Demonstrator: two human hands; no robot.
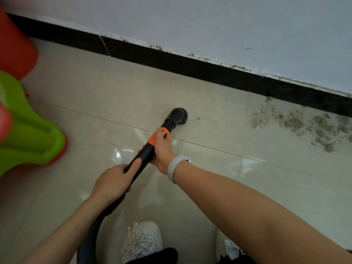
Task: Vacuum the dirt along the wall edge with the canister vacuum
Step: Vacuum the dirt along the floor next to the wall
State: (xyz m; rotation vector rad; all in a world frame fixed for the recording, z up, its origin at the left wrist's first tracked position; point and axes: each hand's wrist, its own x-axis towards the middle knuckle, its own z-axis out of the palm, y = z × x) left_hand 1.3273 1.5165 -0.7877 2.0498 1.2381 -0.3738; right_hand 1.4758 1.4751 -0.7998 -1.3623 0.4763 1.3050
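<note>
- Right hand (162, 147) wrapped round the black wand (142, 159) just behind the orange collar (159, 135); a forward grip, likely to steer the tip.
- Left hand (114, 180) clamped on the wand further back, thumb laid along the top, where the ribbed hose (91, 239) joins. Probably steadies the hose's drag.
- Nozzle (179, 116) sits ahead of the right hand, mouth down on the tile floor (114, 96); whether it touches the tile or hovers just off it is hard to tell.
- Dirt (297, 122) lies well off to the right of the nozzle, a speckled patch running up against the black baseboard (171, 60). A few specks just beside the nozzle.
- More grit along the top of the baseboard under the wall (228, 25).
- Judgement: main patch not yet reached; next sweep should go rightward, hugging the baseboard.
- Green and orange plastic stools (28, 130) off to the left of the left hand, clear of the path.
- White wristband (176, 168) on right wrist.
</note>
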